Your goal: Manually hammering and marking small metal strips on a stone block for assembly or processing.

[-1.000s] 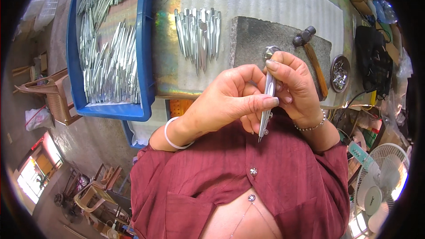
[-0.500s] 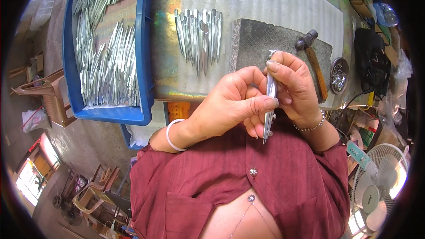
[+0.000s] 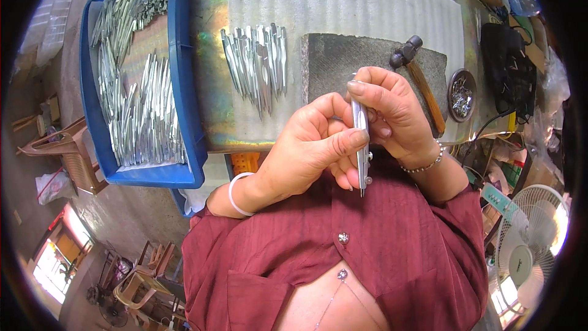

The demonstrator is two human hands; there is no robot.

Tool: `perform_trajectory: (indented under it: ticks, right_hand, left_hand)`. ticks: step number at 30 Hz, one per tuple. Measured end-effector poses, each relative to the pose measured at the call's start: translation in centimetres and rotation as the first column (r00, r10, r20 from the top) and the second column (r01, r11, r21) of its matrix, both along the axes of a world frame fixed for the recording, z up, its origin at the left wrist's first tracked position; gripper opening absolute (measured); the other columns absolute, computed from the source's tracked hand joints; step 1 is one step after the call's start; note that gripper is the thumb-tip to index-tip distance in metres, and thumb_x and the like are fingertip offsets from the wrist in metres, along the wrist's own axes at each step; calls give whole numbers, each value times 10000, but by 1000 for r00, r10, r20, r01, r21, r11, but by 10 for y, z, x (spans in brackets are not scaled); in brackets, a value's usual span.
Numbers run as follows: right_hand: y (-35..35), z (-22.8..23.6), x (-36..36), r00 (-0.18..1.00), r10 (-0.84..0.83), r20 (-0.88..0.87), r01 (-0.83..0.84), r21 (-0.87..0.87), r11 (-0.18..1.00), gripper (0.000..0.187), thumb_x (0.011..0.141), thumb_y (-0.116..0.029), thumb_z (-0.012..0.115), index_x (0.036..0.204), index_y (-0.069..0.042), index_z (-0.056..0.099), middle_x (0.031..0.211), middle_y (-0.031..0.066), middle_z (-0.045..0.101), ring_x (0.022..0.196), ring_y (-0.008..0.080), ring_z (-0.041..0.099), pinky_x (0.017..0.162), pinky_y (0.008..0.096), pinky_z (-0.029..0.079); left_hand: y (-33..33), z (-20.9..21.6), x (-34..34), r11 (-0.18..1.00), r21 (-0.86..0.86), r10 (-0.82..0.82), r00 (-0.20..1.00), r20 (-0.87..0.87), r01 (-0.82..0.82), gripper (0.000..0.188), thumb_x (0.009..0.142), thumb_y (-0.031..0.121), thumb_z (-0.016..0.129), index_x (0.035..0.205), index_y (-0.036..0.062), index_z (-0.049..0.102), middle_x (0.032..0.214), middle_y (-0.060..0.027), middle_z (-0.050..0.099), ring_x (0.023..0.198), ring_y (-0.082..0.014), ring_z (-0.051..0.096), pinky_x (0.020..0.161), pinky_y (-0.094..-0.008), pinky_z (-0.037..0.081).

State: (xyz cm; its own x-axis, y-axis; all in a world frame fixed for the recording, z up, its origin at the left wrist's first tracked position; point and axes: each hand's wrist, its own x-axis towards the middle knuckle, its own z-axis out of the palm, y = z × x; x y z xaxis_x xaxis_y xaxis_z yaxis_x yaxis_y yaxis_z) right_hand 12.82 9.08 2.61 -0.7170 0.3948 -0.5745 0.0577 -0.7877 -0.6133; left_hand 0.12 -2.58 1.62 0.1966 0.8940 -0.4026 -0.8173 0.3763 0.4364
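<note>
A slim silver drawing compass [image 3: 360, 170], with small round screws along its side and a pointed lower end, is held upright at the table's front edge. My left hand [image 3: 312, 150] grips its middle, thumb laid across the front and fingers bent behind. At the upper end, my right hand [image 3: 395, 107] pinches it between thumb and curled fingers. These fingers mostly hide the top of the compass. Behind my hands lies a dark stone slab [image 3: 327, 61]. A hammer [image 3: 425, 89] with a wooden handle rests on its right part.
To the left, a blue crate [image 3: 191, 86] holds many slender metal pieces. More pointed metal legs [image 3: 257, 61] lie in a bunch on the white foam sheet [image 3: 367, 0]. A round dish [image 3: 453, 110] of small metal parts stands right of the slab. A fan [image 3: 520, 251] is at the lower right.
The view has shifted, so the table things appear further left and slightly lower. Both hands keep their hold on the compass, which now looks a little more upright.
</note>
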Motion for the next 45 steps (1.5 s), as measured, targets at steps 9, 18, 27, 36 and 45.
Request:
perform_trajectory:
  ticks: [9, 18, 27, 36, 45]
  right_hand:
    - [3, 1, 2, 1000, -14, -7, 14, -36, 999, 230, 897, -169, 606, 695, -86, 532, 593, -25, 509, 394, 9, 377, 331, 164, 278]
    - [5, 7, 10, 995, -85, -54, 89, 89, 992, 220, 900, -166, 599, 706, -81, 539, 594, -24, 519, 390, 12, 374, 333, 161, 275]
    - [8, 7, 19, 988, -143, -63, 150, 141, 979, 192, 896, -160, 603, 729, -75, 560, 590, -32, 525, 384, 11, 366, 335, 159, 269]
    - [12, 5, 25, 983, -169, -74, 179, 143, 973, 178, 902, -165, 596, 755, -70, 562, 592, -25, 533, 403, 15, 388, 356, 159, 295]
    - [116, 37, 69, 964, -227, 139, 26, 799, 600, 167, 909, -195, 560, 820, -56, 587, 657, 20, 594, 421, 18, 389, 390, 168, 297]
  left_hand:
    - [4, -1, 2, 1000, 7, 24, 994, 108, -25, 188, 927, 158, 574, 966, 37, 436, 676, -97, 610, 537, -171, 644, 431, -230, 531]
    - [15, 9, 4, 998, 41, -57, 990, 130, 52, 189, 932, 189, 571, 941, 47, 447, 668, -102, 614, 537, -181, 647, 435, -238, 537]
    - [25, 13, 8, 991, 41, -130, 989, 75, 127, 209, 923, 215, 588, 931, 58, 451, 660, -95, 609, 535, -173, 647, 438, -233, 537]
    - [35, 15, 10, 985, 30, -169, 983, 65, 168, 202, 916, 206, 598, 926, 54, 465, 668, -89, 614, 537, -160, 645, 439, -225, 529]
    - [14, 9, 4, 924, 352, 332, 765, -551, -147, 221, 852, -36, 623, 976, 13, 447, 847, -103, 630, 684, -121, 641, 582, -220, 526]
